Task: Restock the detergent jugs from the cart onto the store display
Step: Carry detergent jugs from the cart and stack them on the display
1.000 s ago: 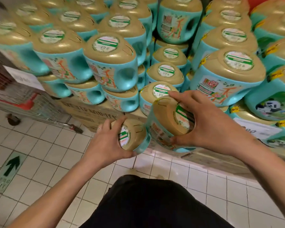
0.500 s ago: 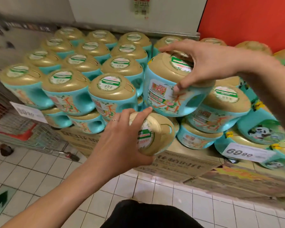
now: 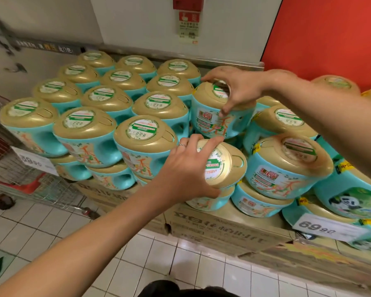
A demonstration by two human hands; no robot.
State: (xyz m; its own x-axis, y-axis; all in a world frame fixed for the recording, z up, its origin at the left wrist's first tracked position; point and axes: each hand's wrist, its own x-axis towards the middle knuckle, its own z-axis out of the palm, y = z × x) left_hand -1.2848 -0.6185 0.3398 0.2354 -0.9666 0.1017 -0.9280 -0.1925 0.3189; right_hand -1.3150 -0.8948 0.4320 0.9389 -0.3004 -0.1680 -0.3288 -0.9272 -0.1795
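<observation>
Teal detergent jugs with gold lids are stacked in rows on the store display point(image 3: 223, 224) of cardboard cases. My right hand point(image 3: 234, 88) grips the gold lid of one jug point(image 3: 212, 123) in the upper layer, right of the stacked rows. My left hand point(image 3: 184, 170) grips another jug point(image 3: 225, 163) by its lid, tilted toward me, low in the gap at the front middle, above a lower jug point(image 3: 204, 203). Whether either held jug rests on the stack I cannot tell.
A wire cart point(image 3: 19, 179) with red trim stands at the left beside the display. Price tags point(image 3: 328, 227) hang at the front. Jugs with panda labels point(image 3: 349, 200) fill the right end. A white tiled floor point(image 3: 51, 228) lies below, a red wall behind.
Both hands carried their jugs from low near the floor up to the stack. The right jug went up and back into the upper layer; the left jug moved forward into the front gap.
</observation>
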